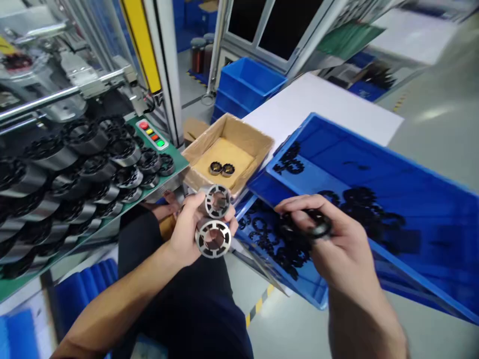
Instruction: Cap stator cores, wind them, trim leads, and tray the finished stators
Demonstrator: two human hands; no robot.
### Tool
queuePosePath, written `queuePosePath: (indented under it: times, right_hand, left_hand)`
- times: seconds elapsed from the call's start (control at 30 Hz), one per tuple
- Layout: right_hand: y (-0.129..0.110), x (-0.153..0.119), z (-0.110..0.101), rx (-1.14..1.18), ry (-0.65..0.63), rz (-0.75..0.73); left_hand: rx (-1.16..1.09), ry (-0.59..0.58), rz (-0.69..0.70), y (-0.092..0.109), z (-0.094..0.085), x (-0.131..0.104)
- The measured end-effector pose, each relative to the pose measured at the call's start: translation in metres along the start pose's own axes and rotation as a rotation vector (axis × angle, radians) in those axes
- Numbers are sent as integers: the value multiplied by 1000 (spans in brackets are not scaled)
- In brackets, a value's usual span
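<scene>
My left hand [183, 238] grips two cores [214, 224], right hand [339, 237] pinches black rings [321, 228]; seemingly a gathering step, next move needing steady fingers.

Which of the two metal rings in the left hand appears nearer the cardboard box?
The upper ring in the left hand; in the picture it comes between the cardboard box and the lower ring.
</scene>
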State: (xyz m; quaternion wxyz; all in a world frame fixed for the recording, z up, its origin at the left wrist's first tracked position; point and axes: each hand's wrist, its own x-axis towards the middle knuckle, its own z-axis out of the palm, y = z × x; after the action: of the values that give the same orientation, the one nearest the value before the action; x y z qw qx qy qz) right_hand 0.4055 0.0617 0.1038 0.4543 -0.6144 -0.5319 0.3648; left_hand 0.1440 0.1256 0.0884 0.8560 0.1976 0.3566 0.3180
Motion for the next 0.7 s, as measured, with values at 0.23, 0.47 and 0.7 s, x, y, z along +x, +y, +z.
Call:
queuePosePath:
  times: [0.23, 0.47, 0.7]
  right_hand:
    - [-36, -9, 98, -129, -441, -345]
    - [-53, -18, 144, -32, -457, -399]
    - [-43, -33, 166, 159, -501, -422]
  left_hand:
    - [147, 252, 33, -69, -74, -88]
    - [375, 205, 270, -56, -92, -139]
    - [421, 281, 397, -40, -101, -158]
